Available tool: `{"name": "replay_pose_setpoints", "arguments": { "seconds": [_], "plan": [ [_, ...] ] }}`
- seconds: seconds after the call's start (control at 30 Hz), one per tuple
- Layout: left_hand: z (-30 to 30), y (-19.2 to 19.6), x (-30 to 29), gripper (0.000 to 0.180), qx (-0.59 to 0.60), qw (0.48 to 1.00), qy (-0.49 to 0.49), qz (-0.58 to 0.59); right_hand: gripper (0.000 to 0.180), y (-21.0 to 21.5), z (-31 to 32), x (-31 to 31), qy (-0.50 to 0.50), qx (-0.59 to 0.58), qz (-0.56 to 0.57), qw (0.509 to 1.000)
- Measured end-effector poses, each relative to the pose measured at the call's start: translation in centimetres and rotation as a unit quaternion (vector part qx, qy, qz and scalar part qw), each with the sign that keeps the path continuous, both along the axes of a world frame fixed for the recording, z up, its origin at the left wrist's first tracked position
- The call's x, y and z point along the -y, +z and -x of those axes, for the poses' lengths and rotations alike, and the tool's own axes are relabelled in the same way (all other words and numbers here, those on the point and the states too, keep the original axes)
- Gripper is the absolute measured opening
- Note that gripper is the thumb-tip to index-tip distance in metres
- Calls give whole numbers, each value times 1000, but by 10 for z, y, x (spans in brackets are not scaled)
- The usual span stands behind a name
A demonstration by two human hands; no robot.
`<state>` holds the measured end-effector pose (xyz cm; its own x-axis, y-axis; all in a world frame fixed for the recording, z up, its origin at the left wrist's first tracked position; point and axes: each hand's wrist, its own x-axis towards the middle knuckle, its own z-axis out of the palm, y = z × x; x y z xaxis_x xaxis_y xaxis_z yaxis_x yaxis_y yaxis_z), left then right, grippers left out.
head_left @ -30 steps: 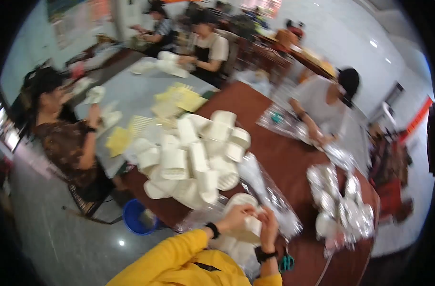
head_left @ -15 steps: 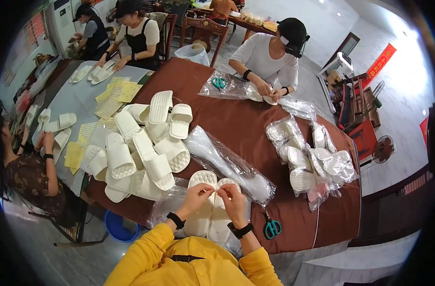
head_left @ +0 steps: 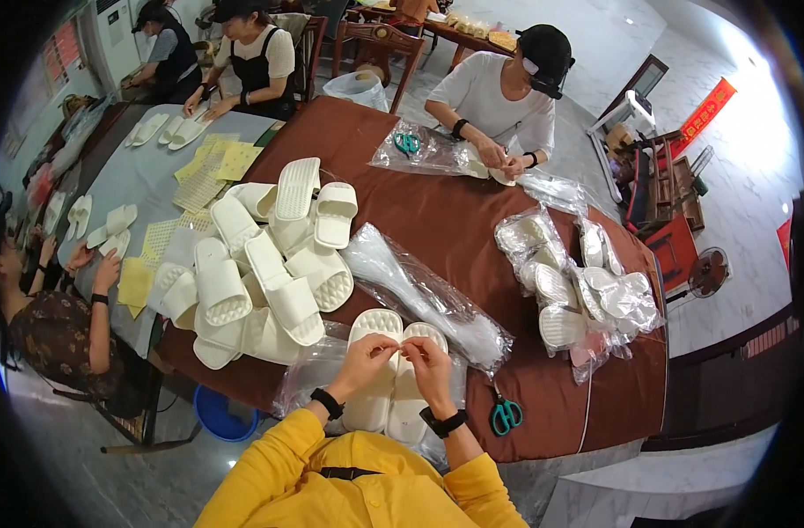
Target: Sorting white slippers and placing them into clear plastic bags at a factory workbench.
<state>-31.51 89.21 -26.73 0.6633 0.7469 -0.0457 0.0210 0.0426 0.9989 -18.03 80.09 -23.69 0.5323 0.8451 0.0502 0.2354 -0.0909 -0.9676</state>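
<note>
A pair of white slippers [head_left: 408,414] lies side by side at the table's near edge, on clear plastic film [head_left: 303,374]. Over them my left hand [head_left: 364,365] and my right hand [head_left: 429,370] meet, thumbs and fingers pinched close together. Whatever thin thing they may hold between the fingertips is too small to make out. Just beyond my hands lies a clear bag of long, thin white strips [head_left: 419,295]. Teal-handled scissors [head_left: 506,417] rest to the right of my right hand.
A heap of white slippers [head_left: 283,308] fills the table on the left. Bagged slippers [head_left: 560,290] lie at the right. Across the brown cloth [head_left: 437,224], a person [head_left: 499,106] handles slippers beside other scissors [head_left: 407,143]. More people work at a grey table [head_left: 151,198]; a blue bucket [head_left: 226,415] stands below.
My hands stay pinched together over the slippers, their fingertips slightly closer. The view has shifted a little. At the left, a co-worker's hands have moved on the slippers there.
</note>
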Motion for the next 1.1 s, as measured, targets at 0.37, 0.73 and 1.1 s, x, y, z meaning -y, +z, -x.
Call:
{"name": "replay_pose_setpoints", "arguments": {
  "seconds": [0.37, 0.73, 1.1],
  "plan": [
    [-1, -6, 1, 13, -7, 1000, -1, -25, 11, 1, 1, 1, -1, 23, 25, 999],
    [-5, -3, 0, 11, 5, 991, 18, -132, 8, -18, 10, 4, -3, 182, 22, 983],
    [-3, -1, -6, 6, -18, 974, -15, -226, 9, -23, 9, 3, 31, 205, 27, 978]
  ]
}}
